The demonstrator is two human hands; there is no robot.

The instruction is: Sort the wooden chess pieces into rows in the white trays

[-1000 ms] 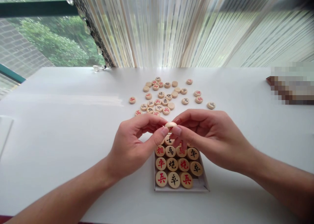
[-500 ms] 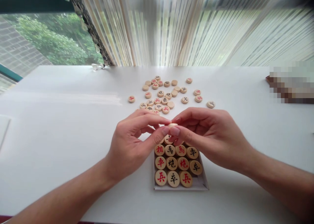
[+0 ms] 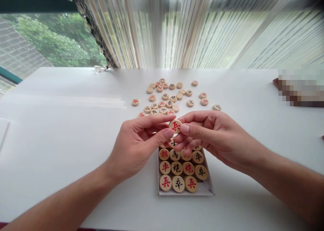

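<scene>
Between my two hands is a round wooden Chinese chess piece [image 3: 174, 126] with a red character, its face turned toward me. My left hand [image 3: 141, 143] pinches its left side between thumb and index finger. From the right, my right hand [image 3: 215, 136] grips its edge with thumb and fingers. Below them lies a shallow open box [image 3: 208, 188] with rows of chess pieces, red and black characters facing up. Its front row holds three pieces, with a bare spot at the right corner. My fingers partly cover the box's back rows.
Beyond my hands, loose chess pieces [image 3: 169, 104] lie scattered on the white table [image 3: 76, 140], some face down. A string curtain [image 3: 162, 28] and window stand behind the table. At the right edge is a brown-edged object [image 3: 298, 101], partly blurred out. A pale flat object [image 3: 3, 133] lies far left.
The chess piece between my hands has tilted up from nearly edge-on, so its red character now shows. My right thumb has shifted slightly to the right.
</scene>
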